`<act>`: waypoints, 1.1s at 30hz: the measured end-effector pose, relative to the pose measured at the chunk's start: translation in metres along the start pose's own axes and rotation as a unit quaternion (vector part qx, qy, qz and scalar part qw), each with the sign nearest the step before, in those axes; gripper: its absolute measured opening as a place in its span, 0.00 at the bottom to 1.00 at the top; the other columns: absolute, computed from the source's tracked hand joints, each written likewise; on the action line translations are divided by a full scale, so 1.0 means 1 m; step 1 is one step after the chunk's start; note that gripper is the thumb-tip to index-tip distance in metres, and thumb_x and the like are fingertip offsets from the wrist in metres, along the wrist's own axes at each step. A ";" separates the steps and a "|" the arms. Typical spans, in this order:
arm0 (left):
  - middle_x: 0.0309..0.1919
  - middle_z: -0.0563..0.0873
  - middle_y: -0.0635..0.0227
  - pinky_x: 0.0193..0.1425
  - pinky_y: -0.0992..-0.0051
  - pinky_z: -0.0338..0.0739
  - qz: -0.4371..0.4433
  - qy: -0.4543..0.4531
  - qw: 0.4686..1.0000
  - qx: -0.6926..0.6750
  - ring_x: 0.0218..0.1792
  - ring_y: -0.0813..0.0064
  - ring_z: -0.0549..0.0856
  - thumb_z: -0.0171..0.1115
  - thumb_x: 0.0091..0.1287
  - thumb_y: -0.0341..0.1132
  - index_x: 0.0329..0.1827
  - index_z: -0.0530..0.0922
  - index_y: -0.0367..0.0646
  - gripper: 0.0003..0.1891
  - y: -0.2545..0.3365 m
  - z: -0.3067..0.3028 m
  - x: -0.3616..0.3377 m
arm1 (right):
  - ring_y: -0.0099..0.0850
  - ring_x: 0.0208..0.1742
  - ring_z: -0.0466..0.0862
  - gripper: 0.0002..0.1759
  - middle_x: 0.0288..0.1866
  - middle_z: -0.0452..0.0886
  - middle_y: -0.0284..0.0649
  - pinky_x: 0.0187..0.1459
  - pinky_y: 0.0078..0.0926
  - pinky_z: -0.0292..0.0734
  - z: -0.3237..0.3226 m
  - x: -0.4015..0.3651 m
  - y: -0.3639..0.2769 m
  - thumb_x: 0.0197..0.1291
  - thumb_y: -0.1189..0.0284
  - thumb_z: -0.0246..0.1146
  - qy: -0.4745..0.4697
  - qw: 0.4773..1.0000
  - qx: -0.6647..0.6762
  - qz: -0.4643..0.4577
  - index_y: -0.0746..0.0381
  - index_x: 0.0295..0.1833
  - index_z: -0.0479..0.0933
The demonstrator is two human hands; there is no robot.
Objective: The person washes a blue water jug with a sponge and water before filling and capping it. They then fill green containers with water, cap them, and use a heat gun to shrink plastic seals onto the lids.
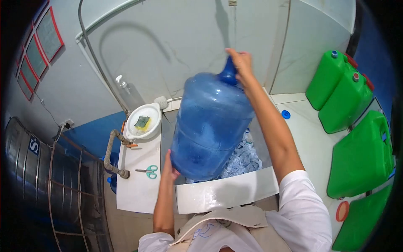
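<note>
A large translucent blue water jug [212, 126] is held tilted over a tiled basin, its neck pointing up and away. My right hand [242, 67] is wrapped round the dark blue neck at the top. Low on the jug's left side, my left hand [168, 167] presses against the bottom edge, its fingers partly hidden by the jug. Beneath the jug, a heap of crumpled clear and bluish plastic pieces [244, 159] lies in the basin [226, 191].
On the left ledge are teal-handled scissors [150, 171], a white bowl [145, 133] with a sponge [142, 122], and a pipe tap [112, 147]. A pump bottle [128, 91] stands behind. Several green jerrycans [360, 155] and a blue cap [286, 114] are at right; a metal tank [33, 168] is far left.
</note>
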State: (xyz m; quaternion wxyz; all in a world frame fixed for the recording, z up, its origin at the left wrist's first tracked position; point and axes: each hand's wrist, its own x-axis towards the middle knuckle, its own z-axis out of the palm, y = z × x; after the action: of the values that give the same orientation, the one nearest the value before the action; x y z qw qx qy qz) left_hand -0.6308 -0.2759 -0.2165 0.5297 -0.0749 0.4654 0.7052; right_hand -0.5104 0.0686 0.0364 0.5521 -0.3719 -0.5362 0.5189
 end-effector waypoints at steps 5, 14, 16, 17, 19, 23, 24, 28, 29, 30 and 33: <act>0.60 0.74 0.58 0.60 0.66 0.71 0.194 -0.014 0.962 0.193 0.60 0.66 0.73 0.55 0.59 0.64 0.66 0.64 0.40 0.41 0.084 0.047 -0.053 | 0.28 0.26 0.76 0.16 0.27 0.75 0.37 0.28 0.31 0.73 -0.115 0.003 0.028 0.50 0.62 0.68 0.077 0.937 0.339 0.036 0.63 0.35 0.75; 0.53 0.77 0.54 0.58 0.73 0.70 0.306 -0.012 0.918 0.253 0.52 0.68 0.79 0.55 0.60 0.63 0.60 0.69 0.29 0.41 0.085 0.091 -0.085 | 0.32 0.27 0.78 0.17 0.25 0.75 0.38 0.32 0.34 0.78 -0.192 -0.036 0.074 0.51 0.58 0.66 0.133 0.904 0.393 0.108 0.60 0.36 0.72; 0.52 0.78 0.53 0.57 0.72 0.70 0.266 0.033 0.943 0.197 0.51 0.67 0.78 0.57 0.59 0.63 0.59 0.70 0.29 0.42 0.069 0.073 -0.043 | 0.32 0.28 0.77 0.18 0.27 0.75 0.38 0.32 0.35 0.78 -0.189 -0.047 0.081 0.49 0.59 0.67 0.192 0.903 0.376 0.075 0.61 0.37 0.71; 0.52 0.78 0.53 0.58 0.72 0.70 0.208 0.055 0.955 0.206 0.52 0.67 0.78 0.58 0.58 0.62 0.59 0.69 0.28 0.42 0.056 0.056 -0.022 | 0.33 0.29 0.77 0.18 0.29 0.75 0.39 0.32 0.35 0.78 -0.191 -0.038 0.106 0.49 0.59 0.67 0.200 0.915 0.342 0.077 0.61 0.37 0.71; 0.52 0.78 0.52 0.58 0.71 0.70 0.224 0.066 0.945 0.229 0.52 0.68 0.78 0.59 0.58 0.62 0.59 0.70 0.27 0.42 0.049 0.052 -0.028 | 0.32 0.29 0.77 0.16 0.30 0.75 0.40 0.33 0.35 0.78 -0.196 -0.046 0.098 0.51 0.60 0.66 0.232 0.934 0.249 0.106 0.60 0.33 0.72; 0.45 0.81 0.55 0.51 0.74 0.72 0.337 0.036 0.889 0.308 0.45 0.70 0.80 0.60 0.57 0.60 0.54 0.73 0.27 0.39 0.075 0.098 -0.084 | 0.33 0.29 0.78 0.18 0.28 0.76 0.41 0.35 0.33 0.77 -0.229 -0.049 0.085 0.52 0.56 0.64 0.101 0.887 0.425 0.153 0.60 0.30 0.71; 0.43 0.82 0.56 0.50 0.74 0.73 0.380 0.035 0.874 0.302 0.43 0.70 0.81 0.61 0.57 0.60 0.52 0.74 0.26 0.39 0.075 0.101 -0.085 | 0.33 0.28 0.78 0.19 0.27 0.76 0.40 0.34 0.33 0.77 -0.222 -0.061 0.079 0.52 0.55 0.64 0.116 0.863 0.460 0.172 0.60 0.30 0.71; 0.41 0.83 0.54 0.49 0.74 0.73 0.214 0.155 0.900 0.346 0.42 0.70 0.81 0.62 0.56 0.60 0.48 0.77 0.25 0.38 0.058 0.057 -0.024 | 0.30 0.28 0.77 0.18 0.29 0.76 0.39 0.33 0.33 0.76 -0.224 -0.044 0.151 0.51 0.58 0.66 0.234 0.927 0.262 0.131 0.62 0.35 0.72; 0.39 0.83 0.54 0.48 0.73 0.74 0.237 0.158 0.882 0.374 0.41 0.70 0.81 0.62 0.55 0.60 0.46 0.77 0.25 0.38 0.063 0.069 -0.047 | 0.30 0.27 0.77 0.18 0.29 0.76 0.39 0.33 0.32 0.76 -0.225 -0.047 0.137 0.51 0.59 0.66 0.204 0.923 0.294 0.139 0.61 0.34 0.72; 0.38 0.83 0.53 0.47 0.73 0.74 0.251 0.163 0.864 0.405 0.41 0.70 0.82 0.62 0.55 0.60 0.45 0.78 0.25 0.37 0.065 0.078 -0.071 | 0.30 0.27 0.77 0.17 0.28 0.76 0.39 0.33 0.30 0.76 -0.228 -0.057 0.114 0.50 0.59 0.66 0.178 0.918 0.320 0.152 0.60 0.34 0.71; 0.35 0.84 0.55 0.43 0.74 0.75 0.387 0.113 0.840 0.363 0.37 0.70 0.83 0.62 0.55 0.60 0.44 0.77 0.23 0.38 0.081 0.104 -0.096 | 0.32 0.27 0.77 0.17 0.25 0.75 0.39 0.33 0.32 0.77 -0.218 -0.068 0.091 0.51 0.59 0.66 0.115 0.893 0.414 0.133 0.59 0.35 0.70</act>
State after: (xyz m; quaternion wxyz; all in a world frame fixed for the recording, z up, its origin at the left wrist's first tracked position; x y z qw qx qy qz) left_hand -0.6160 -0.2647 -0.0549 0.1461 0.2298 0.7361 0.6197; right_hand -0.3058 0.0513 -0.0977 0.6398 -0.2349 -0.1512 0.7159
